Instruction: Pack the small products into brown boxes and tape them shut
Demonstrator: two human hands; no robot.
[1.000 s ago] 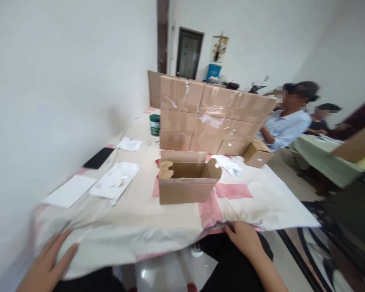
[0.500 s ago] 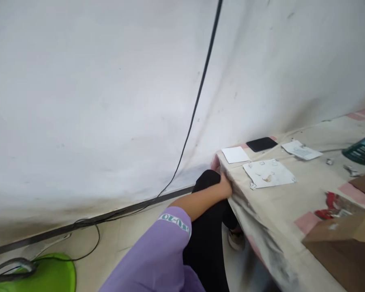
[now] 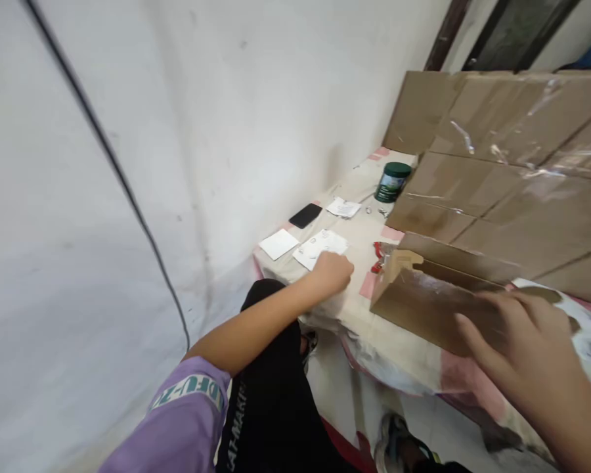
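Currently: left hand (image 3: 332, 272) rests on cream-and-pink cloth-covered table (image 3: 349, 309), fingers curled narrow, contents hidden. White paper sheet (image 3: 315, 248) touches it at 11 o'clock. Right hand (image 3: 526, 358), blurred, fingers spread wide over near wall of open brown cardboard box (image 3: 423, 305), contact unclear; box at 3 o'clock of left hand. Green lidded jar (image 3: 392, 182) at 1 o'clock, well apart

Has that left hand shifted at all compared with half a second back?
Yes. The left hand went from the corner edge of the table up onto its top, now at the near edge of the printed sheet.
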